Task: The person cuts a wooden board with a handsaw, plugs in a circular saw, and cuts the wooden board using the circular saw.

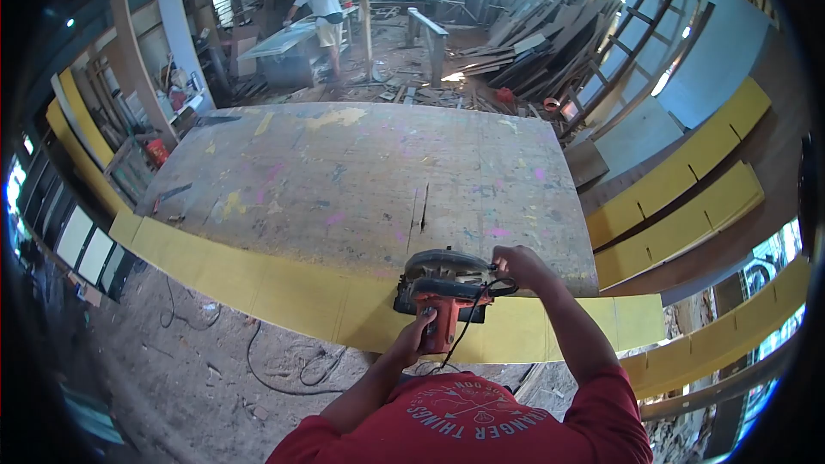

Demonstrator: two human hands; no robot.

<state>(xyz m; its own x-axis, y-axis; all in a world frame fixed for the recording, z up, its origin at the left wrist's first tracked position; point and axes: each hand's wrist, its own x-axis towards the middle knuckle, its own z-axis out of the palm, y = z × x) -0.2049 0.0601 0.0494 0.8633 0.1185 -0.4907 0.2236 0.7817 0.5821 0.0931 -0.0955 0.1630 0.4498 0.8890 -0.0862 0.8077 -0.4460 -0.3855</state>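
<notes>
A circular saw (pixel 449 263) with a black guard and a red motor housing rests on a long yellow board (pixel 284 279) along the near edge of the worktable. My left hand (pixel 412 339) is wrapped around the red housing, thumb on top. At the saw's right end, my right hand (pixel 522 266) has its fingers curled against the tool; exactly which part they grip is hidden. A black power cord (pixel 465 326) loops from the saw's right end back toward my body. The blade is out of sight.
The paint-stained worktable (pixel 361 172) has a dark slot (pixel 424 208) near its middle. More yellow boards (pixel 687 172) with short dark marks lie to the right. Cable (pixel 253 361) coils on the dusty floor. Farther back, a person (pixel 322 9) bends over another bench beside scrap wood (pixel 550 43).
</notes>
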